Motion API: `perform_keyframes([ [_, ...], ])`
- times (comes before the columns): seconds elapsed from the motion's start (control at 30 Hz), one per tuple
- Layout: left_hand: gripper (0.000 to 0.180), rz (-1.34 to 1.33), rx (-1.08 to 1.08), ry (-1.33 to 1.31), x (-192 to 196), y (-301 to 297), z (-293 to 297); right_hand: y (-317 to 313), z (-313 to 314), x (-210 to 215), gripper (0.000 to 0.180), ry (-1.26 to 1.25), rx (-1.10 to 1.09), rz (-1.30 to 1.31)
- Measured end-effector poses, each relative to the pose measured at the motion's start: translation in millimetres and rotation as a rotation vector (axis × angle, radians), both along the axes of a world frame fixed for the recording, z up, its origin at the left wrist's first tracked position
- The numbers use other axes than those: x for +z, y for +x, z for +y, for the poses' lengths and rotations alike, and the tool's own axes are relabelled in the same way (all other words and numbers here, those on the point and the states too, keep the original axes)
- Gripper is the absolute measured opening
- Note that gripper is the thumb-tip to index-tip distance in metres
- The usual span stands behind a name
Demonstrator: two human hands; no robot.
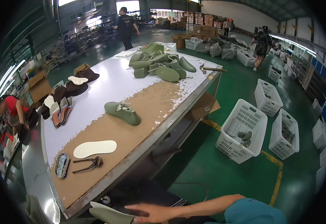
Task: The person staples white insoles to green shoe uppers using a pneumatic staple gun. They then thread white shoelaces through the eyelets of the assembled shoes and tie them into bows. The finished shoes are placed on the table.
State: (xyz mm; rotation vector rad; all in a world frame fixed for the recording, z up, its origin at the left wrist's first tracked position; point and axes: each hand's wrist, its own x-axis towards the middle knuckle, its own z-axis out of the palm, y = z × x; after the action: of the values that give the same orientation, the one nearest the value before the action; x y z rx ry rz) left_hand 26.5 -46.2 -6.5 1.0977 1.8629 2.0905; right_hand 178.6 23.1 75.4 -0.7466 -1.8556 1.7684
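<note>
At the lower edge my right hand (153, 212) lies around the heel-side part of a green shoe last (109, 215), one digit stretched along its far side. A white insole (99, 205) lies on that last. Its lower part is cut off by the frame, and my left hand does not show. On the table ahead rest a pair of pincers (90, 164), a flat white insole (95, 149), a small blue-and-white packet (62, 165) and another green shoe last (122, 113) lying alone.
A pile of green shoe lasts (161, 63) sits at the table's far end beside a hammer (212, 69). Dark shoes and insoles (62, 108) line the left edge. White plastic crates (243, 130) stand on the floor to the right. Several people (125, 28) are farther off.
</note>
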Motion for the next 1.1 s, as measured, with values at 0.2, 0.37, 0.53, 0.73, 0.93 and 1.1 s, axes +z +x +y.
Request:
perform_keyframes([
  [0.2,0.089,-1.019,-0.480,0.044,24,-17,-15,-10,-9,-6,0.082,-0.322,0.156,0.257],
  [0.37,0.082,0.347,-0.084,-0.037,114,-36,8,-4,31,0,0.078,-0.020,0.114,0.141],
  [0.53,0.094,0.925,-0.220,-0.323,168,-48,-17,-22,54,-19,0.058,0.976,0.038,-0.165],
  [0.73,0.088,0.892,-0.592,-0.651,14,-44,40,-8,77,-99,0.068,1.016,0.257,-0.364],
  [0.93,0.091,1.064,-0.661,-0.763,17,-34,47,61,29,-77,0.043,0.461,-0.182,-0.475],
  [1.1,0.085,1.067,-0.712,-0.741,20,-30,55,70,-47,-43,0.038,0.499,0.013,-0.486],
])
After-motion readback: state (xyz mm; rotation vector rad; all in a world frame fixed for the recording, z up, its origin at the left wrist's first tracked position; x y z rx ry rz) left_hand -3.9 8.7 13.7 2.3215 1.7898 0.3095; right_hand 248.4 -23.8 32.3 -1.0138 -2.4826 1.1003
